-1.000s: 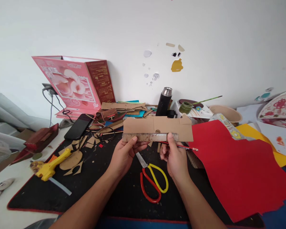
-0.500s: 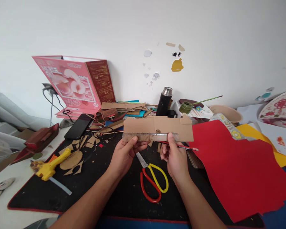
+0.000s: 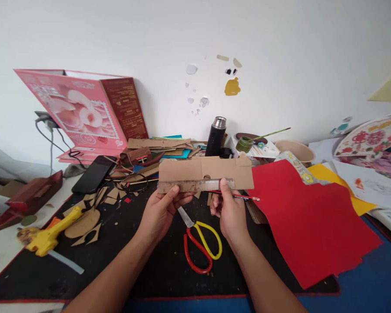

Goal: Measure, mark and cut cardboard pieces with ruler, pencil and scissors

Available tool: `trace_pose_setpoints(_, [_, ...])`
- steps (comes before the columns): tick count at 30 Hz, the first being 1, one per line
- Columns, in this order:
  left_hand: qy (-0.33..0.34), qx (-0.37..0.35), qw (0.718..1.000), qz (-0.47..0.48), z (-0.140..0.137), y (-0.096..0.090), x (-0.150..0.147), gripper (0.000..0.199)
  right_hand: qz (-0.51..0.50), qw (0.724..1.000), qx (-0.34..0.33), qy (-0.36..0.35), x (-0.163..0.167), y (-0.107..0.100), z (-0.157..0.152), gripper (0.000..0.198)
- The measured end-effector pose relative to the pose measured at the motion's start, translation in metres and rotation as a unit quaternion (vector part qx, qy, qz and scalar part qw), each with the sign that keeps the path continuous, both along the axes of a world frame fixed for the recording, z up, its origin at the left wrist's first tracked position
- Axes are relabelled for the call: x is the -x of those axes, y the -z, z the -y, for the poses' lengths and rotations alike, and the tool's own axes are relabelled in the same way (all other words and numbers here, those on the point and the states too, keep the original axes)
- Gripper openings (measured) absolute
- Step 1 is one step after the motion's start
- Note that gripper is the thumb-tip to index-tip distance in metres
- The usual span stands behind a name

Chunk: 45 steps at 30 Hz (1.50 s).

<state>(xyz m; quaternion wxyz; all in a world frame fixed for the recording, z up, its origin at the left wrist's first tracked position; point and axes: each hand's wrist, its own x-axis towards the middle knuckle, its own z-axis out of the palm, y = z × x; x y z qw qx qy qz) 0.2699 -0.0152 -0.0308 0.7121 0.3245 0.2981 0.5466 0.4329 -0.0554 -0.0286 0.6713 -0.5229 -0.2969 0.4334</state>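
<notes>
Between my hands, above the black mat (image 3: 163, 278), is a strip of cardboard (image 3: 182, 169) with a clear ruler (image 3: 211, 185) laid along its lower edge. My left hand (image 3: 161, 211) is closed on the left end of both, thumb on the ruler. Near the other end my right hand (image 3: 230, 211) pinches ruler and cardboard, its thumb pressing on top. A red pencil (image 3: 247, 198) also sits in the right hand, its end sticking out to the right. Scissors (image 3: 198, 245) with one red and one yellow handle lie on the mat below.
To the left lie a yellow glue gun (image 3: 48, 237), cardboard scraps and a black phone (image 3: 94, 174). A black flask (image 3: 216, 137) and a paint jar (image 3: 244, 144) with a brush stand behind. Red paper (image 3: 309, 226) covers the right side; a pink box (image 3: 84, 108) leans at the wall.
The whole view has shifted, so everything appears a little further left. Both hands keep the same grip on the ruler and cardboard.
</notes>
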Motion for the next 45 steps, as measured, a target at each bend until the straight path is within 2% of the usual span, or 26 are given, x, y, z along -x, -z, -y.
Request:
trace_pose_setpoints(20, [-0.042, 0.005, 0.999, 0.012, -0.006, -0.001, 0.003, 0.03, -0.012, 1.0, 0.003, -0.024, 0.002, 0.004, -0.001, 0.075])
trace_pose_setpoints(31, [-0.067, 0.001, 0.998, 0.0, -0.013, -0.002, 0.008, 0.034, -0.039, 0.999, -0.012, -0.017, 0.001, 0.004, -0.005, 0.067])
trace_pose_setpoints(45, [-0.059, 0.021, 0.998, 0.013, -0.016, 0.0, 0.009, 0.036, -0.004, 0.999, -0.03, -0.024, -0.002, 0.011, -0.006, 0.071])
